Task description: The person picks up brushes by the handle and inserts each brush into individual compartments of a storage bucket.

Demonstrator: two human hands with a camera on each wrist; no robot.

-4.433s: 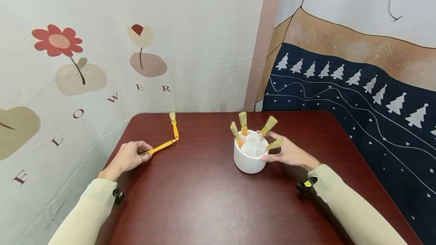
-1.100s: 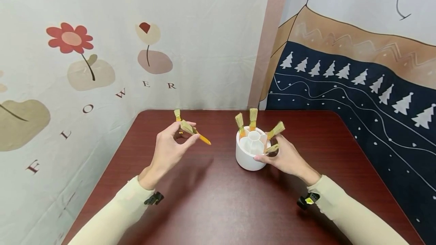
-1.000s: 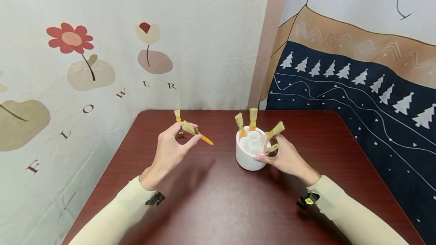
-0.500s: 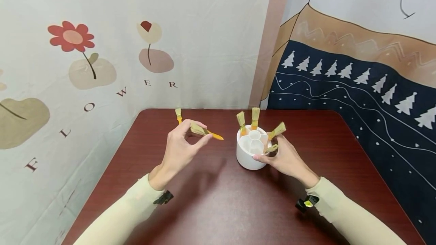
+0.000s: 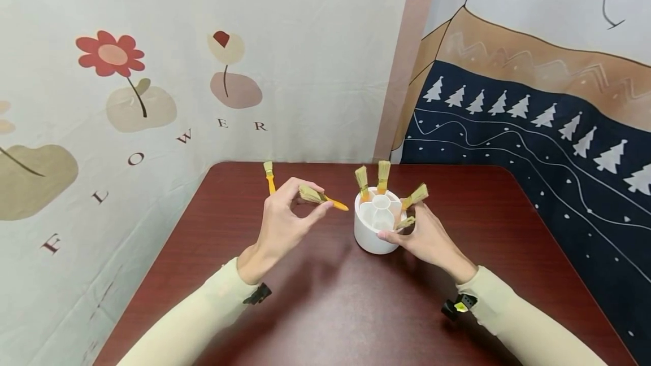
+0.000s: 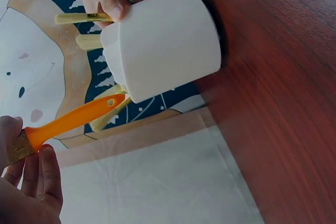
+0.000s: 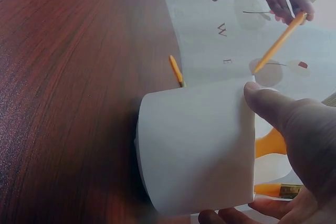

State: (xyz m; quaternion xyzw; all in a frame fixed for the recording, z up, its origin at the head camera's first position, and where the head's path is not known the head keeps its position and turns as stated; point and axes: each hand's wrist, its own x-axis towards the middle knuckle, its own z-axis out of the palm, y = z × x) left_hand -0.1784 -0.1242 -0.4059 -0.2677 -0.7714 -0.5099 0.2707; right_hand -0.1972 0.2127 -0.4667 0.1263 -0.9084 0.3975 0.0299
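Observation:
My left hand [image 5: 285,222] pinches a paintbrush [image 5: 338,204] near its metal band, above the table. Its orange handle points right, toward a white round holder [image 5: 373,239], and its pale bristles face left. In the left wrist view the handle [image 6: 76,120] with its hanging hole shows close by the holder's rim. Several other brushes stand bristles-up in the holder's compartments, one of them a brush [image 5: 383,173] at the back. My right hand [image 5: 432,236] grips the holder's right side, thumb on the front wall [image 7: 197,150]. Its other fingers are partly hidden behind the holder.
Another orange-handled brush [image 5: 270,178] lies on the dark red table [image 5: 325,315] at the back left, partly behind my left hand. A pale cloth [image 5: 315,72] with flower prints hangs behind the table; a navy cloth [image 5: 508,151] with white trees hangs on the right.
My left hand has picked the brush up from the left of the table and carried it right, close to the holder. The right hand keeps its grip on the holder.

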